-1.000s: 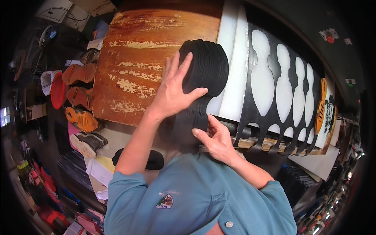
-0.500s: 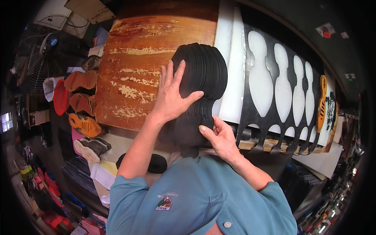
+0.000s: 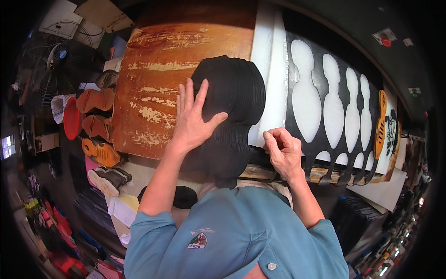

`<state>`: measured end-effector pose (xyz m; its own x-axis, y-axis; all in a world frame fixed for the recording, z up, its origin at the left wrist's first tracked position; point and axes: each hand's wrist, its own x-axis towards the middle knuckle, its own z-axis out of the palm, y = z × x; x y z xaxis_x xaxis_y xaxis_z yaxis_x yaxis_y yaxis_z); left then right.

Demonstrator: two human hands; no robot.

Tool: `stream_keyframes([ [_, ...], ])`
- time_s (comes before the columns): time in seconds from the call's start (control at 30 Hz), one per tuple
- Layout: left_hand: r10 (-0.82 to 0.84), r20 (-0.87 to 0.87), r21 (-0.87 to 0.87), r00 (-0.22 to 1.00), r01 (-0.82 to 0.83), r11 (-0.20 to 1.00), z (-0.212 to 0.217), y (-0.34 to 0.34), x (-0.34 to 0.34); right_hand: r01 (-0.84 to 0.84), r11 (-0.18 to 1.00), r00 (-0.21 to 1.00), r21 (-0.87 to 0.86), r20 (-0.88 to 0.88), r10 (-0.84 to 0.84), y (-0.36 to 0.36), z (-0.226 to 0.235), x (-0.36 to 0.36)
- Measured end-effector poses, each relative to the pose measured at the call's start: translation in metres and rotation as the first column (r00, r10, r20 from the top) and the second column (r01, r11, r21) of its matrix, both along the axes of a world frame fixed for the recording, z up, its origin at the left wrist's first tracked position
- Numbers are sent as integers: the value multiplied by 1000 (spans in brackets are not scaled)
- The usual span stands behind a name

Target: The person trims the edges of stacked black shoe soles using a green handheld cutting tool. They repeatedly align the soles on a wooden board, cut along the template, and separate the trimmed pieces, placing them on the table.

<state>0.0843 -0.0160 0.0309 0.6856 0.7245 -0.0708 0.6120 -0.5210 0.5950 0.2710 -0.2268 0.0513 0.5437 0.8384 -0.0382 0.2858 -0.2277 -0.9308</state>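
Observation:
A thick stack of black sole-shaped sheets (image 3: 232, 93) lies on the right part of a worn brown board, its near end reaching toward my shirt. My left hand (image 3: 194, 123) rests spread on the left side of the stack, with the thumb pointing right across its top. Right of the stack, my right hand (image 3: 284, 151) is apart from it, with fingers curled and thumb against them. Nothing shows between those fingers. It hovers by the near edge of a black sheet (image 3: 320, 79) with sole-shaped cut-outs, where white shows through.
The brown board (image 3: 153, 51) has scraped pale patches. White sheeting (image 3: 272, 69) runs beside it. An orange sole-shaped piece (image 3: 381, 123) lies at the far right. Several brown and orange sole shapes (image 3: 100, 151) line the board's left edge, near a fan (image 3: 58, 56).
My right hand has let go of the stack's near right side and moved right, its fingers curling. My left hand has slid slightly left and down. The stack has shifted slightly left and fanned out.

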Motion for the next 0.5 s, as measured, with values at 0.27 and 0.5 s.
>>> stream_keyframes([
  [0.27,-223,68,287,972,195,938,-11,7,33,23,998,996,58,89,-28,-4,-11,-2],
  [0.5,-137,-13,343,990,134,930,-7,12,25,-10,993,996,115,94,-1,-7,-14,2],
])
